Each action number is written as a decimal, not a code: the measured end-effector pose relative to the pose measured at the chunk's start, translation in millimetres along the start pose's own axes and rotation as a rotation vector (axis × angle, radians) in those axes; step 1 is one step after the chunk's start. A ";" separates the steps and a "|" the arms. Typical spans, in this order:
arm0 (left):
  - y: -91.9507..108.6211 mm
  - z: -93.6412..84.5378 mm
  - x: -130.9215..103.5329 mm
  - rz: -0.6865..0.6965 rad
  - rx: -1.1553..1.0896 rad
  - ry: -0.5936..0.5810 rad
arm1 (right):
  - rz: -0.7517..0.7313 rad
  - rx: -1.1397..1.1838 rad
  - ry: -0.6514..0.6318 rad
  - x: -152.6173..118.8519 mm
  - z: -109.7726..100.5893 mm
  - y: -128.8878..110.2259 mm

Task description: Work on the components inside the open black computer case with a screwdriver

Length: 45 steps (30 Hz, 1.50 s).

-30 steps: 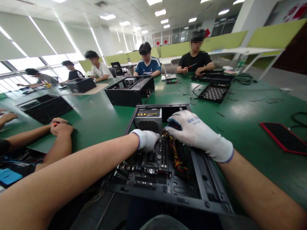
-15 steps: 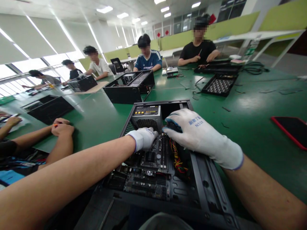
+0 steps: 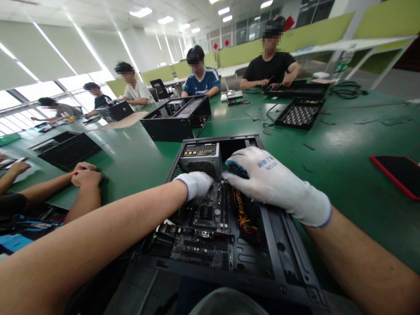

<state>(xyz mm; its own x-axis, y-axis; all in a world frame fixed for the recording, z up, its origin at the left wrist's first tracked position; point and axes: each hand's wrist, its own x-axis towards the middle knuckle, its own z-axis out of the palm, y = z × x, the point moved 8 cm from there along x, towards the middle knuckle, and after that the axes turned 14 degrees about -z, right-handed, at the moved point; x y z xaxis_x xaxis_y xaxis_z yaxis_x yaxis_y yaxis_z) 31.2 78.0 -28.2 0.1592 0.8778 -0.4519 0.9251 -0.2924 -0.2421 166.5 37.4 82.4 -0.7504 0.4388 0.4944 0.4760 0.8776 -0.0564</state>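
Observation:
A black computer case (image 3: 278,245) lies open on its side before me, with a dark motherboard (image 3: 210,214) inside. At the case's far left corner sits a grey power supply (image 3: 201,157). My left hand (image 3: 197,183), in a white glove, reaches down between the power supply and the motherboard; its fingertips are hidden. My right hand (image 3: 256,170), gloved too, rests over the case's right side with fingers curled and thumb drawn in beside the power supply. What it grips is hidden. A bundle of coloured cables (image 3: 243,214) hangs just below it.
Another open case (image 3: 177,118) stands beyond mine on the green table (image 3: 348,140). A dark tray with a red rim (image 3: 397,175) lies at right. Screws fill a black tray (image 3: 300,114). A co-worker's hands (image 3: 85,175) rest at left; several people sit across.
My left hand has rolled over and its fingers have gone lower out of sight. The right hand stays almost in place. Across the table, the person in black has lowered their hands.

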 end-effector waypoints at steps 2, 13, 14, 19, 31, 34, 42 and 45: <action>-1.3 1.2 -0.5 -0.010 0.025 -0.013 | -0.003 -0.001 -0.001 -0.2 0.5 -0.2; -2.1 0.6 -0.9 -0.038 0.063 -0.016 | -0.019 0.012 0.005 1.0 0.6 -0.9; -2.3 1.1 -0.3 -0.036 0.064 -0.018 | -0.017 0.014 0.002 1.0 0.5 -0.7; -4.4 2.7 1.8 -0.026 0.061 -0.013 | -0.004 0.016 -0.009 0.7 1.0 0.3; -13.2 -4.6 -1.9 -0.059 0.039 0.015 | 0.016 0.012 -0.001 0.2 0.2 1.0; -15.2 -2.6 1.0 -0.061 0.033 0.010 | 0.019 0.033 0.003 -0.2 0.5 1.1; -13.3 -3.2 1.2 -0.052 0.038 0.000 | 0.026 0.039 0.001 0.0 0.9 1.2; -9.8 -4.3 -0.4 -0.037 0.040 -0.003 | 0.030 0.033 -0.006 0.5 0.7 0.9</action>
<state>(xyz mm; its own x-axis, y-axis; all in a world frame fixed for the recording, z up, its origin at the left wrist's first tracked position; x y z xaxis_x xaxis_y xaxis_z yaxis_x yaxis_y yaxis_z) 23.6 82.1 -21.9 0.1241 0.8870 -0.4447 0.9160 -0.2747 -0.2924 166.2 38.6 82.0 -0.7383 0.4664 0.4872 0.4834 0.8697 -0.1000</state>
